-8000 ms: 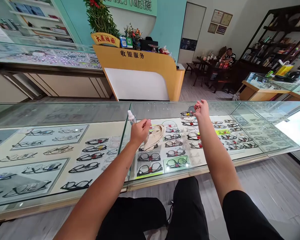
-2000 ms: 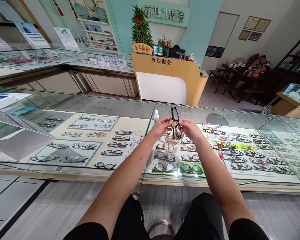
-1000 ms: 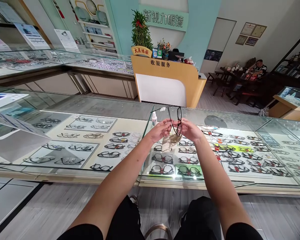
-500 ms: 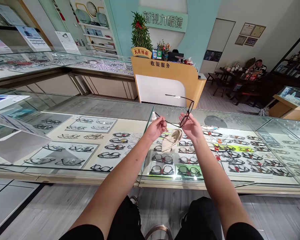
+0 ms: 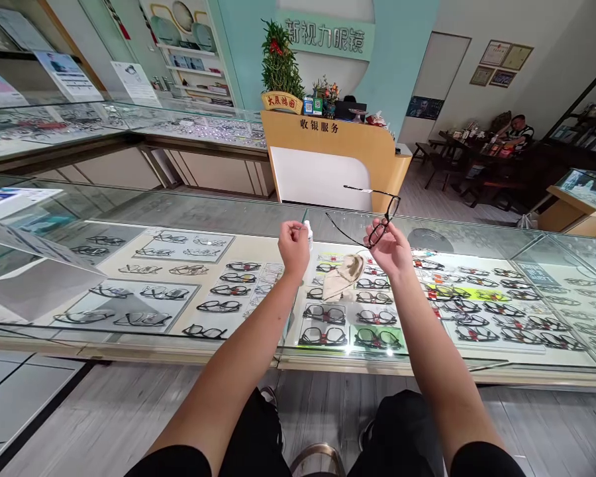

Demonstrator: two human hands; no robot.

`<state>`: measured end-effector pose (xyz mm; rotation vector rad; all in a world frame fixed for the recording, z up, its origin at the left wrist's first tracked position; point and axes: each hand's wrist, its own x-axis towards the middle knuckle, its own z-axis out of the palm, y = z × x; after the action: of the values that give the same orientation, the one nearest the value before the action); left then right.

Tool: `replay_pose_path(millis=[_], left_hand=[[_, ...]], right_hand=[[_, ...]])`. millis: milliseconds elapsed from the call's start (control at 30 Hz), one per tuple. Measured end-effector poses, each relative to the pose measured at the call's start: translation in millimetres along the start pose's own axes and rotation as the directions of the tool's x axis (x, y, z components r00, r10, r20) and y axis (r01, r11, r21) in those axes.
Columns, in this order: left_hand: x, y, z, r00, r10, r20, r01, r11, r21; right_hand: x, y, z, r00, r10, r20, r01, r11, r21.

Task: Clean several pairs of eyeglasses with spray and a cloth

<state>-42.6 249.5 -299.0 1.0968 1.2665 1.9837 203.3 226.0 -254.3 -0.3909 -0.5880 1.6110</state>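
Observation:
My right hand (image 5: 391, 250) holds a pair of black-framed glasses (image 5: 379, 233) by the front, their arms unfolded and pointing left. My left hand (image 5: 294, 242) is raised beside a small white bottle (image 5: 308, 232) on the glass counter; its fingers are curled together, and what they hold, if anything, is too small to make out. Between and below my hands a crumpled beige cloth (image 5: 342, 278) lies on the glass. Rows of glasses (image 5: 372, 298) show under the glass top.
The glass display counter (image 5: 218, 212) runs across in front of me. White folded cards (image 5: 34, 285) stand at its left. Farther back are a wooden cashier desk (image 5: 338, 149) with a plant and, at the right, a seated person (image 5: 519, 136).
My left hand has let go of the glasses' arm and moved left to beside the bottle. My right hand has shifted slightly right with the glasses, which have turned a little.

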Motion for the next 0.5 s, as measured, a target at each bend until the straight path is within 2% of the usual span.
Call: replay_pose_path(millis=[67, 133, 233, 333, 500], left_hand=[[1, -10, 0.2, 0.989, 0.121, -0.087, -0.107, 0.982, 0.153], [3, -23, 0.5, 0.985, 0.147, -0.093, -0.122, 0.965, 0.233], [6, -43, 1.1, 0.999, 0.04, -0.001, -0.039, 0.963, 0.266], [9, -59, 1.4, 0.992, -0.081, 0.098, 0.052, 0.962, 0.269], [13, -74, -0.7, 0.972, -0.15, 0.181, 0.077, 0.931, 0.357]], right_hand=[[1, 0, -1, 1.0, 0.002, -0.003, -0.002, 1.0, -0.015], [1, 0, -3, 1.0, 0.002, -0.009, -0.002, 1.0, -0.027], [2, 0, -6, 1.0, -0.001, -0.004, 0.001, 0.999, -0.036], [2, 0, -8, 1.0, -0.01, 0.018, 0.012, 0.997, -0.076], [2, 2, -9, 0.999, -0.005, 0.051, 0.012, 0.992, -0.126]])
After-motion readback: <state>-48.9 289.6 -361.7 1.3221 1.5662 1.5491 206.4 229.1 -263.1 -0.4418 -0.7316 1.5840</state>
